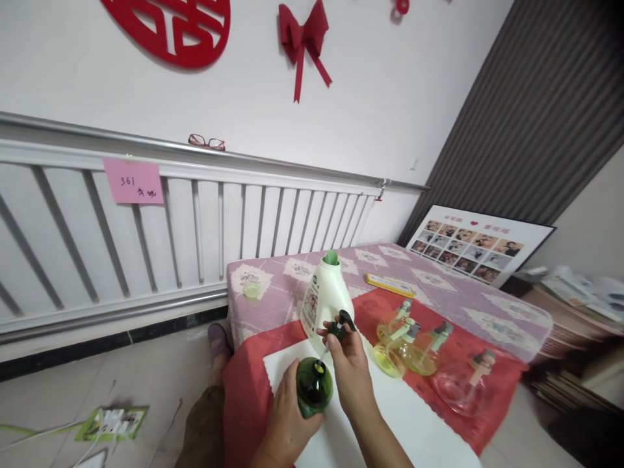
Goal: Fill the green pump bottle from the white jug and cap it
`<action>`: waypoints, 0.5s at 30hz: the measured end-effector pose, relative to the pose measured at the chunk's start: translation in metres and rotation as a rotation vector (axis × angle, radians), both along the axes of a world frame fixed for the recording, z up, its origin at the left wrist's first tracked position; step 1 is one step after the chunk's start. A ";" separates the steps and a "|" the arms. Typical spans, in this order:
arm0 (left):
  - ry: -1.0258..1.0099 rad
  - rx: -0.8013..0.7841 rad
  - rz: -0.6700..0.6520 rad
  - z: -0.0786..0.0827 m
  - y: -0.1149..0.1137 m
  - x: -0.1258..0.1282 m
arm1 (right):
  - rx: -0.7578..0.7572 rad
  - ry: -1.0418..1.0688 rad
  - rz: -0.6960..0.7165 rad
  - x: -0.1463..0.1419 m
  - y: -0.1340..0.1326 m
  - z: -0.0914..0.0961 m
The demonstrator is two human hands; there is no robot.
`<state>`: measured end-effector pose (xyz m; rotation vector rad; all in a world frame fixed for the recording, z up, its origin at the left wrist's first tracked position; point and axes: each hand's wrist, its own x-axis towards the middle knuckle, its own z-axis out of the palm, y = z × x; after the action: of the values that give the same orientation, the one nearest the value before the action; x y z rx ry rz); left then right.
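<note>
- So, the left hand holds a green bottle over the white sheet.
- The right hand pinches a dark pump; its tube is at the bottle's mouth.
- A big white jug stands behind.

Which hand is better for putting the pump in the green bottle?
Probably the right hand: it holds the pump, its tube at the mouth. The left hand holds the green bottle.

You wear plain olive-brown cloth trousers with the hem above a bare ankle, and a low-cut, dusty-purple shoe. Your right forearm is bare as far as the view reaches; both hands are ungloved.
</note>
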<state>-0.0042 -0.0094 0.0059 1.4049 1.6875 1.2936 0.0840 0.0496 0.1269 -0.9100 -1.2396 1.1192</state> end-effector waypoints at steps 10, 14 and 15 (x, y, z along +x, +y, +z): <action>-0.011 0.005 -0.021 0.003 -0.002 -0.001 | -0.070 -0.172 0.063 0.016 -0.013 -0.038; -0.026 0.018 -0.021 0.003 -0.002 -0.002 | -0.069 -0.242 0.087 0.023 -0.010 -0.041; -0.028 0.012 -0.020 0.003 -0.002 -0.002 | -0.064 -0.245 0.084 0.024 -0.009 -0.042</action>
<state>-0.0058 -0.0114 0.0090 1.4012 1.6460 1.3076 0.1083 0.0406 0.0852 -1.0759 -1.4590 1.1434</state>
